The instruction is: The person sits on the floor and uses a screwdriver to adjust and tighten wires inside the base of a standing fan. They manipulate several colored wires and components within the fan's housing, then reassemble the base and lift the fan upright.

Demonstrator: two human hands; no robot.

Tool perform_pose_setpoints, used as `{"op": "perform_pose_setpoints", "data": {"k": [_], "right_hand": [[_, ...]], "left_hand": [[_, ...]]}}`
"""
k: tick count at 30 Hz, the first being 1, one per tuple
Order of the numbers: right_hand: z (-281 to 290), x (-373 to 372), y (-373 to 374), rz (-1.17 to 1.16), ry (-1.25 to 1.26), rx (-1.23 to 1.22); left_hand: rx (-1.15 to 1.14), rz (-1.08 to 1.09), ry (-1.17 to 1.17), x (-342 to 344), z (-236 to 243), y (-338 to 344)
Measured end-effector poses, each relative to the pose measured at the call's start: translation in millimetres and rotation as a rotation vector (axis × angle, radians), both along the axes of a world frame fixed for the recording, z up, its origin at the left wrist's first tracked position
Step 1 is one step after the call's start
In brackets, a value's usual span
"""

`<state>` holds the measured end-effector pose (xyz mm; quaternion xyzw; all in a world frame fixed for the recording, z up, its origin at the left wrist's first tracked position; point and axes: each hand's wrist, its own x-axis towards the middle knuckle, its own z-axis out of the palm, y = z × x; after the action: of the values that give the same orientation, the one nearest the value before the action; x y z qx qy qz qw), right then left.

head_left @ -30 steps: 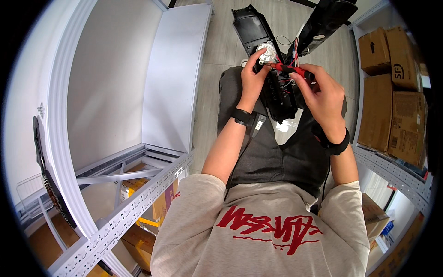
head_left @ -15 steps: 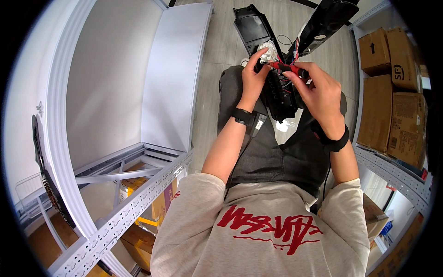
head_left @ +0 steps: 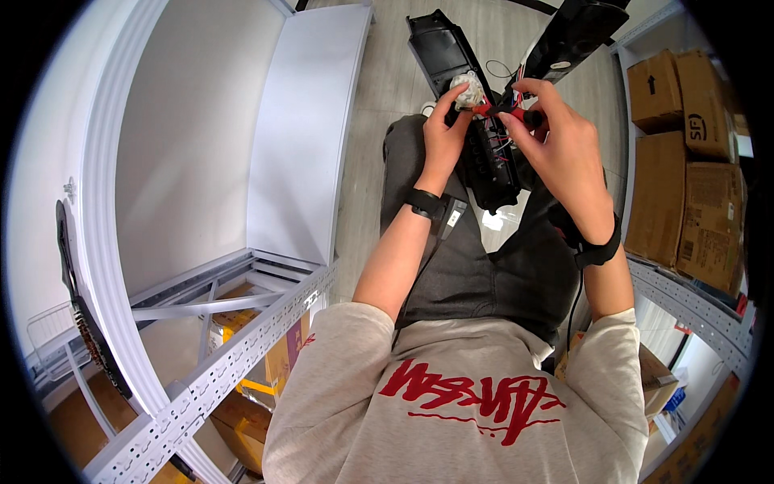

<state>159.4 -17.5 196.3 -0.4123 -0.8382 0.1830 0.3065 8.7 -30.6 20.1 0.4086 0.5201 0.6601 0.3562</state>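
Note:
A long black plastic housing (head_left: 493,184) lies between my knees, its inner side facing up with ribs and thin wires showing. On its middle sits a whitish round part (head_left: 468,90), which my left hand (head_left: 440,149) pinches between thumb and index finger. My right hand (head_left: 571,153) grips a red and black screwdriver (head_left: 520,114) between thumb and fingers. The screwdriver lies nearly level, its front end pointing left toward the round part and my left fingertips. Whether its tip touches a screw is too small to tell.
A second black shell (head_left: 568,36), joined by coloured wires, leans beyond my right hand. Cardboard boxes (head_left: 655,198) fill the metal shelving on the right. A white panel (head_left: 310,121) and a perforated metal rail (head_left: 234,367) stand on the left.
My right hand has shifted slightly, its fingers more spread along the screwdriver and its wrist lower and farther right. The screwdriver looks turned in the fingers. My left hand stays in place.

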Motion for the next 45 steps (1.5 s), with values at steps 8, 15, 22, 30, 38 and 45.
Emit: {"op": "perform_pose_setpoints", "data": {"k": [8, 15, 22, 30, 38, 45], "right_hand": [[-1, 4, 5, -0.021, -0.28, 0.174], [10, 2, 2, 0.059, -0.058, 0.132], [-2, 7, 6, -0.089, -0.413, 0.246], [3, 5, 7, 0.125, -0.067, 0.282], [1, 9, 9, 0.001, -0.244, 0.137], [2, 8, 6, 0.05, -0.198, 0.2]], "left_hand": [[-0.011, 0.009, 0.011, -1, -3, 3], [0.004, 0.006, -0.008, 0, 0, 0], [-0.007, 0.019, 0.044, 0, -1, 2], [0.001, 0.003, 0.005, 0, 0, 2], [0.011, 0.015, -0.001, 0, -1, 1], [0.0, 0.017, 0.042, 1, 2, 2]]}}
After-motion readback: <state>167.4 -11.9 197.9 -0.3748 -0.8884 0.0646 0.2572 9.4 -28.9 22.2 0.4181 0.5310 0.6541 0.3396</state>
